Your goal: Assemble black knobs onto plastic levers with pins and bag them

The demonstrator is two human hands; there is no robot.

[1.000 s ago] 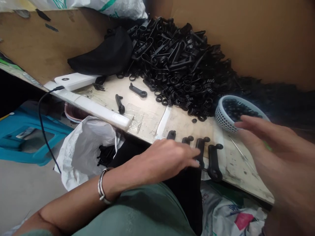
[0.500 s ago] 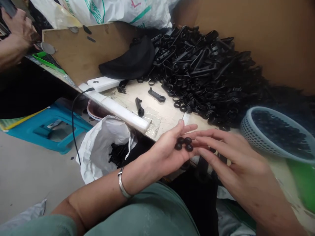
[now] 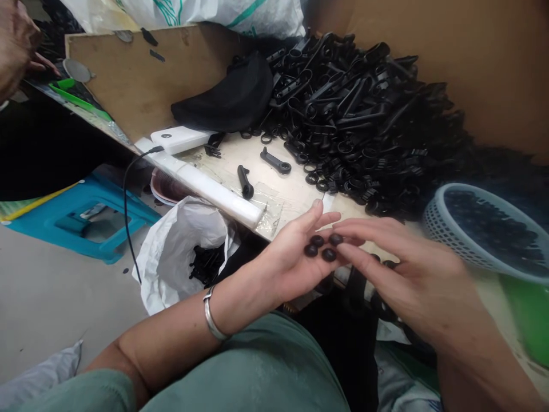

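The left hand (image 3: 294, 260) is turned palm up near the edge of the worktop (image 3: 234, 151), thumb apart from the fingers, with three small black balls (image 3: 329, 254) resting on it. Over its fingers, the right hand (image 3: 414, 266) has thumb and fingertips closed on a fourth ball (image 3: 335, 239), though whether that one also touches the left hand cannot be told. Beyond them lie two loose black levers (image 3: 275, 161) and a heap of black parts (image 3: 343, 114), with a pale blue basket (image 3: 454, 240) to the right.
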